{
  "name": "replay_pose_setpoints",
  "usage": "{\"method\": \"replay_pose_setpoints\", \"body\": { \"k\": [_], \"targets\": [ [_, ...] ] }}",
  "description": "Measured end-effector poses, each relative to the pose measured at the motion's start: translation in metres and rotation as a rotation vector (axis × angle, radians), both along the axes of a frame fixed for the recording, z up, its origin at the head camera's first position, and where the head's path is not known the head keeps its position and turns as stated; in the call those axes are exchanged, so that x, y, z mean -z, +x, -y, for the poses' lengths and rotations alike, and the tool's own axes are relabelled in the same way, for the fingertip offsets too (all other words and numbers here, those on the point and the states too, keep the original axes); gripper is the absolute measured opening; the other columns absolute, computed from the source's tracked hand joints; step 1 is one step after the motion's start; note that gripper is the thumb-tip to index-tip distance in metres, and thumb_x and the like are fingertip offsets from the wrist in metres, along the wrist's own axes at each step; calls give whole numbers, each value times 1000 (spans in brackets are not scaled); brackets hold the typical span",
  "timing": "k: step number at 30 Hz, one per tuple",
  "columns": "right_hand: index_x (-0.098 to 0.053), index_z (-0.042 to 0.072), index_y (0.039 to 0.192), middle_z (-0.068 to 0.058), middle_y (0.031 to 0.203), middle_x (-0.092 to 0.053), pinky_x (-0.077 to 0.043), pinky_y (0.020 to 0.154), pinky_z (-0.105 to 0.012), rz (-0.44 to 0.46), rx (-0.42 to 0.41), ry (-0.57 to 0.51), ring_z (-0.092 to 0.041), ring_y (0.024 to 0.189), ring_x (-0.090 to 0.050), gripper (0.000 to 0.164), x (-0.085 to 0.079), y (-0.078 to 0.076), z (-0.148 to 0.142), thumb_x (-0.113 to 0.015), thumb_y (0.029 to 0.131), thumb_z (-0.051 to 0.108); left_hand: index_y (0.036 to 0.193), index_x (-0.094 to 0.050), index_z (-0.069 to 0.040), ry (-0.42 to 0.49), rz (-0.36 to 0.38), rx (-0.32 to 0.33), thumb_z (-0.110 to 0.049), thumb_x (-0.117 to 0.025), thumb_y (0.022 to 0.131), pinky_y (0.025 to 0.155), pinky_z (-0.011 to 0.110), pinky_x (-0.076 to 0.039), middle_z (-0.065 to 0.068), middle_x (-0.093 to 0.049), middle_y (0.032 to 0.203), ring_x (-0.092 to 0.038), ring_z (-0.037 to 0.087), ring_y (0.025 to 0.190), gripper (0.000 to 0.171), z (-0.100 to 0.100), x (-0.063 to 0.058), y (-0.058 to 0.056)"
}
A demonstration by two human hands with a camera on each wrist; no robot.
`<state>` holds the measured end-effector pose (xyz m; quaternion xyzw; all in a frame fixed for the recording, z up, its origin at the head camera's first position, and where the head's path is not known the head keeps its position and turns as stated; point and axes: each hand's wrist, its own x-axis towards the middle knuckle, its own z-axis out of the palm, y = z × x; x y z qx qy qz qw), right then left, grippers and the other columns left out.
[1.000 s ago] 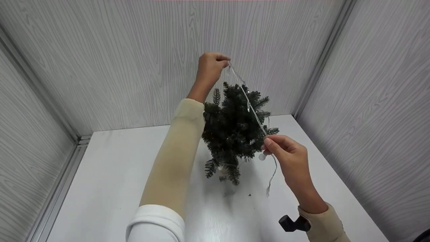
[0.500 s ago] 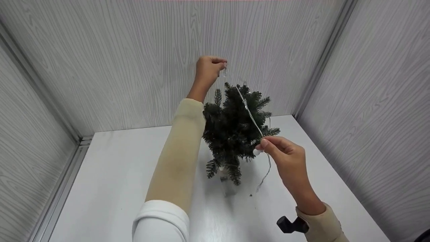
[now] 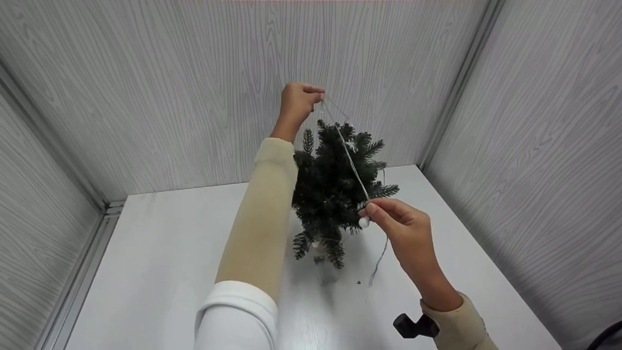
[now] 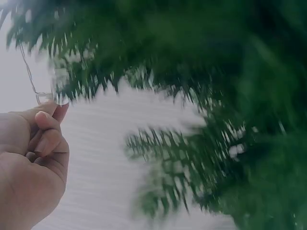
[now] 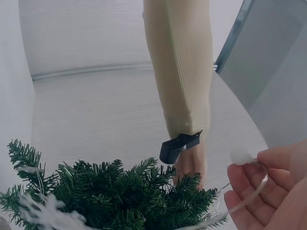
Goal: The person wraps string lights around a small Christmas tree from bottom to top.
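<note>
A small green artificial Christmas tree [image 3: 325, 189] stands on the white table, filling much of the left wrist view. Above its top, my left hand [image 3: 295, 104] pinches a thin, clear string of lights [image 3: 353, 167]. The string slants down across the front of the tree to my right hand [image 3: 407, 233], which pinches it between thumb and fingers at the tree's lower right. A white ball-shaped bulb [image 5: 241, 156] sits at the right fingertips. Below that hand, a loose tail of the string dangles. Another stretch runs from the left fingertips toward the back of the treetop.
The white tabletop [image 3: 165, 262] is bounded by pale wood-grain panels [image 3: 218, 87] at the back and sides. A small dark crumb [image 3: 359, 282] lies in front of the tree. A black wrist camera [image 3: 415, 325] is strapped to the right wrist.
My right hand has moved left, bringing the string closer to the front of the tree. My left hand has shifted slightly left and down. Both still pinch the string.
</note>
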<state>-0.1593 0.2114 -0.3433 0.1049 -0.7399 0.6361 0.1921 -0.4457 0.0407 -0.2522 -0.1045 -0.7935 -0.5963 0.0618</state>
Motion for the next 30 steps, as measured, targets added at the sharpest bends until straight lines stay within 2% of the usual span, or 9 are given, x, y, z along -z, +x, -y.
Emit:
{"method": "replay_pose_setpoints", "body": {
  "k": [4, 8, 14, 17, 20, 24, 30],
  "targets": [
    [-77, 6, 104, -12, 94, -76, -55, 96, -33, 0, 12, 20, -24, 97, -71, 13, -1, 1, 1, -70, 96, 14, 116, -77, -13, 45, -15, 14, -17, -65, 100, 64, 24, -44, 6, -73, 117, -54, 9, 67, 20, 13, 6, 0],
    [-76, 3, 105, -11, 94, -76, -55, 95, -33, -13, 19, 12, -23, 97, -71, 15, -4, 4, 2, -70, 96, 15, 114, -77, -10, 130, -30, 28, -19, -67, 99, 65, 23, -46, 6, -73, 113, -55, 8, 68, 20, 21, 7, 5],
    [-74, -4, 103, -10, 90, -75, -56, 87, -27, -142, 86, -58, -19, 87, -70, 16, -6, 11, 6, -69, 97, 10, 113, -77, -8, 238, -23, 74, -21, -71, 96, 62, 22, -45, 6, -74, 106, -53, 8, 66, 22, 24, 4, 12],
    [-73, -3, 104, -10, 90, -75, -56, 85, -27, -179, 67, -46, -19, 86, -70, 15, -5, 13, 7, -68, 97, 8, 113, -77, -6, 243, -47, 89, -19, -70, 97, 63, 22, -45, 6, -74, 106, -54, 7, 68, 22, 24, 6, 13],
    [-74, -1, 105, -9, 92, -75, -56, 86, -27, -171, 36, 8, -18, 89, -71, 14, -1, 13, 11, -66, 98, 8, 112, -77, -7, 234, -57, 93, -17, -69, 97, 63, 22, -45, 6, -74, 107, -53, 6, 65, 20, 26, 15, 11],
    [-75, 3, 104, -7, 93, -76, -57, 86, -28, -126, 8, 57, -18, 93, -72, 12, 5, 11, 17, -67, 98, 10, 112, -78, -8, 214, -33, 101, -17, -68, 98, 63, 22, -46, 7, -74, 108, -50, 6, 61, 19, 30, 32, 8],
    [-77, 16, 102, 0, 92, -76, -54, 77, -26, -85, -3, 147, -17, 92, -70, 9, 10, 8, 26, -70, 97, 19, 115, -77, -8, 192, 20, 61, -18, -68, 98, 64, 22, -46, 6, -72, 111, -54, 7, 67, 21, 43, 53, 7]
  ]
}}
